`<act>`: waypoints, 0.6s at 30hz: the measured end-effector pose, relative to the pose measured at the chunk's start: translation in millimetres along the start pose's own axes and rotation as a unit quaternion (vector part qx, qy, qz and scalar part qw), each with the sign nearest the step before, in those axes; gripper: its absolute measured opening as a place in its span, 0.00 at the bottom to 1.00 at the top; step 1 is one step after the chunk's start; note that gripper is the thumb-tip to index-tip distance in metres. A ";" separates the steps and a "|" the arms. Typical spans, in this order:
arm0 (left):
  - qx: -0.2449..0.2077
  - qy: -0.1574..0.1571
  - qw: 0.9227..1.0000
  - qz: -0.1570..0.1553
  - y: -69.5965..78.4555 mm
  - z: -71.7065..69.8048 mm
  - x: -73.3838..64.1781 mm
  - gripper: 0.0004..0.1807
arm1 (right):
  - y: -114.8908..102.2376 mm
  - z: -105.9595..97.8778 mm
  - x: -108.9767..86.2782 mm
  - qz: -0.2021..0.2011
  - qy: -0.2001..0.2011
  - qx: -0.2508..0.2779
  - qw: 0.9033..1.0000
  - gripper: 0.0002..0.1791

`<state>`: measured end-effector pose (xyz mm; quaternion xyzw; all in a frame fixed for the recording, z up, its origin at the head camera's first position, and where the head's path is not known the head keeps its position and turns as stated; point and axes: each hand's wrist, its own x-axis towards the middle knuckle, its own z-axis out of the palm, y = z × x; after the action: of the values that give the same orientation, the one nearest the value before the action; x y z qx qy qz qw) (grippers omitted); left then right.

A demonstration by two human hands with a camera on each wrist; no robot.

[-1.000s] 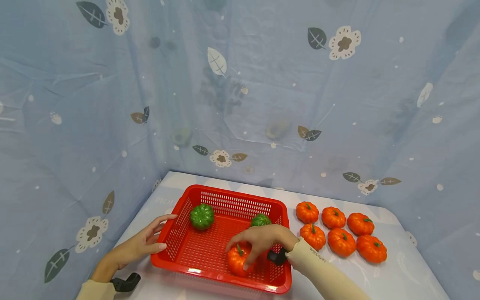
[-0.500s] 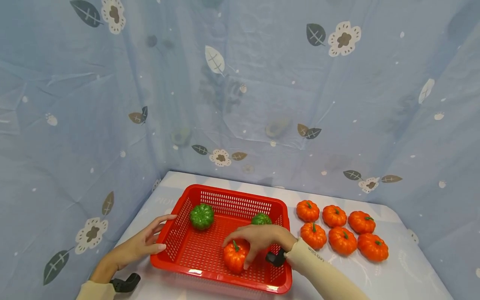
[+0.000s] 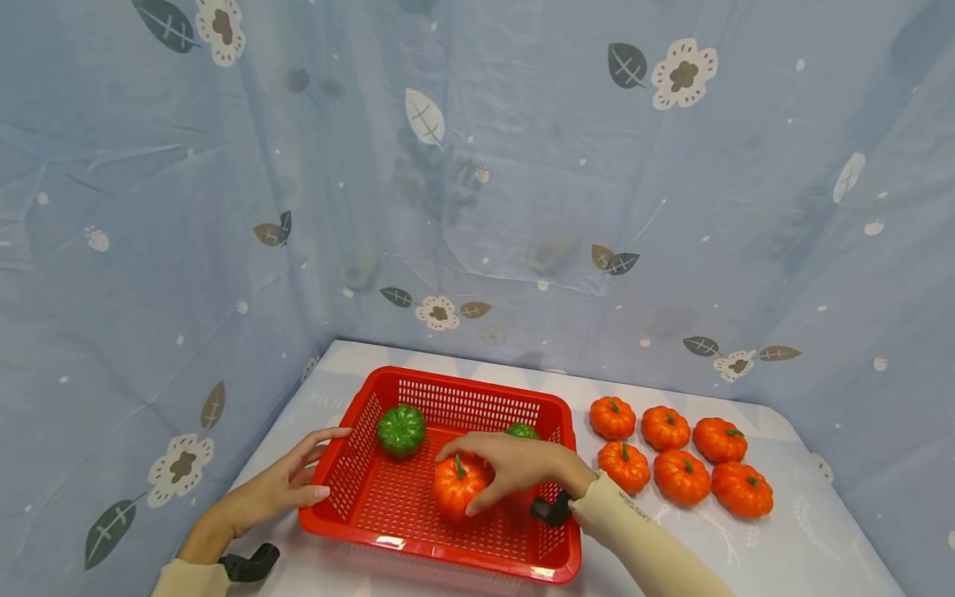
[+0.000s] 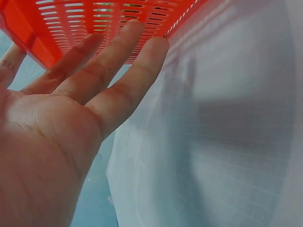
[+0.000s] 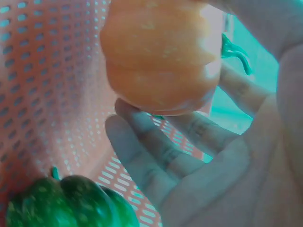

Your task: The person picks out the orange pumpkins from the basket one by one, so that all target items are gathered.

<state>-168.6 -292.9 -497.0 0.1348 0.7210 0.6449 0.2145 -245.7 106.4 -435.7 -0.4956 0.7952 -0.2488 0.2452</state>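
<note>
My right hand (image 3: pixel 511 466) reaches into the red plastic basket (image 3: pixel 440 548) and grips an orange toy pumpkin (image 3: pixel 453 491) between thumb and fingers. The right wrist view shows this pumpkin (image 5: pixel 161 56) with its green stem and the fingers curled about its side. A green pumpkin (image 3: pixel 401 430) sits in the basket's far left part. Another green pumpkin (image 3: pixel 521 430) lies at the far right, mostly hidden behind my right hand. My left hand (image 3: pixel 287 481) rests at the basket's left rim; in the left wrist view its fingers (image 4: pixel 128 90) lie extended against the slotted wall.
Right of the basket, several orange pumpkins (image 3: pixel 681 478) stand in two rows on the white table (image 3: pixel 791 464). A blue patterned curtain (image 3: pixel 522 191) hangs behind the table and along its left side.
My right hand has moved left and away from me inside the basket, carrying the orange pumpkin with it. My left hand has stayed at the basket's left rim.
</note>
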 end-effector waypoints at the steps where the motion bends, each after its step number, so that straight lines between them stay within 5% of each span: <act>1: 0.002 0.000 1.000 0.000 0.1 0.1 0.3 0.43 | -0.6 -1.2 -1.1 0.001 0.011 0.002 1.000 0.39; 18: 0.017 0.003 1.000 0.001 0.8 -1.9 1.7 0.42 | 0.5 -27.0 -46.6 0.018 0.120 0.032 0.992 0.39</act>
<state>-171.1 -293.7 -496.3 0.1369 0.7322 0.6335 0.2095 -245.1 153.2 -408.9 -0.4400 0.8193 -0.3271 0.1679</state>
